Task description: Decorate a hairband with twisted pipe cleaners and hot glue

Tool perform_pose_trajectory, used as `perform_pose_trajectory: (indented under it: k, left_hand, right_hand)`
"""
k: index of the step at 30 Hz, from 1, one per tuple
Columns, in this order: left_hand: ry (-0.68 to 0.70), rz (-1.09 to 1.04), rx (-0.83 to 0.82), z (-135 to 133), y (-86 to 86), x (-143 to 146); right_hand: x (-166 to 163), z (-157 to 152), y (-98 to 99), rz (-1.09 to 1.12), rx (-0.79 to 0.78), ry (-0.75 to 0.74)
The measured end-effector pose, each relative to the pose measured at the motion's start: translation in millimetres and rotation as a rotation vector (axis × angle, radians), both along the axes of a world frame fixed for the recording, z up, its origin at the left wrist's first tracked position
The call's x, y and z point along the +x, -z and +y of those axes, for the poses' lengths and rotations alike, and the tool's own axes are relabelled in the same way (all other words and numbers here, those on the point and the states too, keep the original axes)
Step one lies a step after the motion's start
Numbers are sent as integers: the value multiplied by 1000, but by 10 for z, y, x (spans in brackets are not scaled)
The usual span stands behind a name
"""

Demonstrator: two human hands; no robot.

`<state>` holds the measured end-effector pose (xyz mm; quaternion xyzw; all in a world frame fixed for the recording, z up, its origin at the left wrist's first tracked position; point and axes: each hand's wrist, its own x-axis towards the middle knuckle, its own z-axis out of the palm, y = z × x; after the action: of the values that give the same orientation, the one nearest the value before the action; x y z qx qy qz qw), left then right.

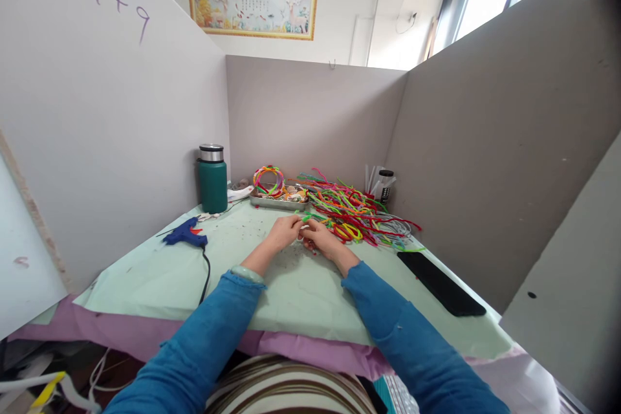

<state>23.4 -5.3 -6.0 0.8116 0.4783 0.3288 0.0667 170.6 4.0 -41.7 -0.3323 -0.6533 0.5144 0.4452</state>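
My left hand (pixel 284 233) and my right hand (pixel 321 238) meet over the middle of the pale green mat (pixel 145 272), fingers curled together in a pinch. Between the fingertips sits a small whitish piece with a green pipe cleaner (pixel 307 216) sticking out; what exactly is pinched is too small to name. Just beyond my right hand lies a heap of bright pipe cleaners (pixel 354 210) in red, green, yellow and pink. Both arms wear blue sleeves, and a pale bangle (pixel 247 273) is on the left wrist.
A blue glue gun (pixel 185 233) with a black cord lies at the left. A green flask (pixel 212 179) stands at the back left, beside a metal tray (pixel 279 200) holding coloured rings. A black phone (pixel 440 283) lies at the right. Grey partition walls enclose the desk.
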Motion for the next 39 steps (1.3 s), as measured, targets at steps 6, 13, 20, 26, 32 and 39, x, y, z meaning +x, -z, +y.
perform_pose_trajectory:
  k: [6, 13, 20, 26, 32, 39]
  left_hand:
    - [47, -30, -17, -23, -23, 4]
    - [111, -52, -39, -54, -50, 9]
    - [143, -65, -19, -40, -30, -3]
    - [88, -74, 24, -29, -24, -4]
    - [18, -155, -32, 6, -4, 5]
    - [40, -147, -59, 4, -7, 1]
  right_hand:
    - [-20, -19, -16, -19, 1, 36]
    - [-27, 1, -33, 64, 47, 99]
    - [-20, 11, -18, -15, 86, 66]
    - [-27, -41, -64, -25, 86, 57]
    - [-19, -33, -64, -2, 85, 70]
    - [-8, -28, -68, 10, 96, 114]
